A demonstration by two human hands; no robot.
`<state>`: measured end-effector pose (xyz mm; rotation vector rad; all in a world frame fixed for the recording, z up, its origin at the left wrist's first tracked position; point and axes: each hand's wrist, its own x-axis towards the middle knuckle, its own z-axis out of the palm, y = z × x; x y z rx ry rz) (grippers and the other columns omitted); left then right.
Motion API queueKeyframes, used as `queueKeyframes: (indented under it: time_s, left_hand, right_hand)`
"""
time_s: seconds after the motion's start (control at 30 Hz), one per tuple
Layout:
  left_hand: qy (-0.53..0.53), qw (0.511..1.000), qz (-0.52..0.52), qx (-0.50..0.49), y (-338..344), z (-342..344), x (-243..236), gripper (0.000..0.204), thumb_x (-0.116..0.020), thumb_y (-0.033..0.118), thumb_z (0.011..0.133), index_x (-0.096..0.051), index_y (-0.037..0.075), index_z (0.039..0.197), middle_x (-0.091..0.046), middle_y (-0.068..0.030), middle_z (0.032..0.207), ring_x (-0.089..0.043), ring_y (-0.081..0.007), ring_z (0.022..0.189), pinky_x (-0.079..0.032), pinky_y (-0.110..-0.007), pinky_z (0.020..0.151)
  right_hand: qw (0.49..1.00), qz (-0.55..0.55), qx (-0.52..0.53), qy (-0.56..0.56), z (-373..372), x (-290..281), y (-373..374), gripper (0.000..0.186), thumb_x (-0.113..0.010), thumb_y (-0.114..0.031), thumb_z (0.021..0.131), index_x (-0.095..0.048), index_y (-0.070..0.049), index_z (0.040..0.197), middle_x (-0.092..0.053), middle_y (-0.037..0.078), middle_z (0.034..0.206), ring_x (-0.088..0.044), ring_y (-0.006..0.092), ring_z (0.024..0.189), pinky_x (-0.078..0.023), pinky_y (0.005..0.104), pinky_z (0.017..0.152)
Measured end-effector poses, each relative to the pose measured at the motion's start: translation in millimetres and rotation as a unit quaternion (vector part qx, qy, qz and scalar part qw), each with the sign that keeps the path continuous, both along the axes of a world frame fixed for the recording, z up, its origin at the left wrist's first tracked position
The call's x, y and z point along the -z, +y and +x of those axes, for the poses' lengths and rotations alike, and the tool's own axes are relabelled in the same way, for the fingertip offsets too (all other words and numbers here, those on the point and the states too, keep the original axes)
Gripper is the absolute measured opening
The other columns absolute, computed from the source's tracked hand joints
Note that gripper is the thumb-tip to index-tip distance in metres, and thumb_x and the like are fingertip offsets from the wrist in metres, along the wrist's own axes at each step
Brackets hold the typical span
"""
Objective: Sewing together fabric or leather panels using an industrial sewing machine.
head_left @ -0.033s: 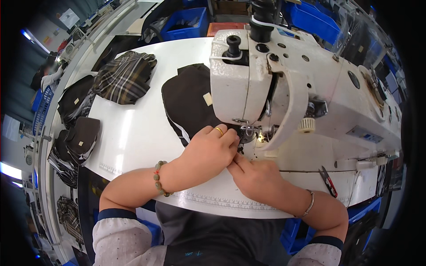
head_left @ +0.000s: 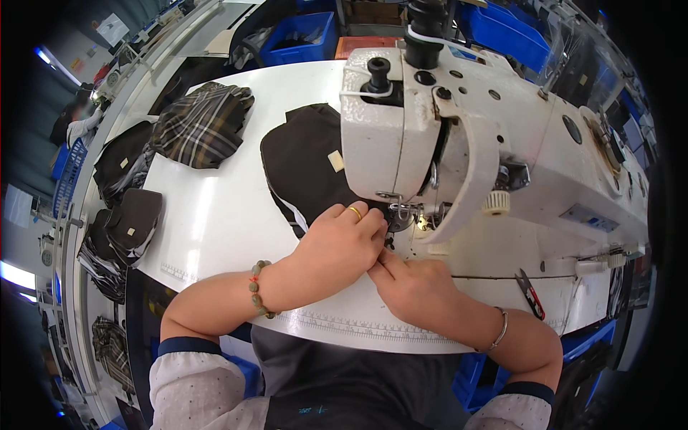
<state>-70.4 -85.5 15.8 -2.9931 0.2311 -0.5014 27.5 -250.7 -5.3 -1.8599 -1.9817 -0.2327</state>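
Observation:
A dark brown fabric piece (head_left: pixel 304 165) with a small cream label lies on the white table (head_left: pixel 215 215), running under the head of a white sewing machine (head_left: pixel 502 122). My left hand (head_left: pixel 337 247), with a gold ring and a bead bracelet, presses down on the fabric's near edge just left of the presser foot (head_left: pixel 405 211), fingers curled. My right hand (head_left: pixel 416 287), with a thin bangle on the wrist, lies low on the table just in front of the needle. Its fingertips are tucked under my left hand at the fabric's edge.
A plaid fabric bundle (head_left: pixel 204 125) lies at the table's far left. Stacks of dark cut pieces (head_left: pixel 132 215) sit along the left edge. Red-handled thread snips (head_left: pixel 530 294) rest on the machine bed at the right. Blue bins (head_left: pixel 301 36) stand behind the table.

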Motion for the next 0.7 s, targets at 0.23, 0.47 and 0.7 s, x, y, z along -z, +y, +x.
queueKeyframes:
  time_s: [0.23,0.47,0.7]
  left_hand:
    - [-0.016,1.0,0.002,0.002,-5,2,6,0.016,-0.064,0.013,0.073,-0.07,0.002,0.083,-0.055,-0.0054,0.088,-0.054,-0.0198,0.085,-0.043,-0.03,0.066]
    - [-0.031,0.999,0.011,-0.007,-7,4,8,0.018,-0.064,0.012,0.073,-0.069,0.0,0.085,-0.055,-0.0064,0.087,-0.055,-0.0203,0.084,-0.043,-0.03,0.066]
    - [0.053,0.986,-0.149,-0.042,6,-8,-22,0.026,-0.073,0.013,0.068,-0.074,0.011,0.094,-0.059,-0.0002,0.082,-0.059,-0.0202,0.084,-0.046,-0.033,0.072]
  right_hand:
    - [1.0,0.0,-0.002,0.003,0,2,-2,0.024,-0.066,-0.01,0.076,-0.069,-0.002,0.098,-0.067,0.011,0.089,-0.059,0.0158,0.05,-0.047,0.0303,0.044]
    - [1.0,-0.014,0.0,-0.01,1,1,-2,0.019,-0.065,-0.008,0.075,-0.068,-0.001,0.093,-0.065,0.011,0.087,-0.06,0.016,0.05,-0.046,0.0303,0.043]
    - [0.999,0.026,0.013,-0.043,3,1,-3,0.026,-0.066,-0.009,0.077,-0.07,0.001,0.102,-0.07,0.017,0.105,-0.06,0.0143,0.051,-0.047,0.0282,0.044]
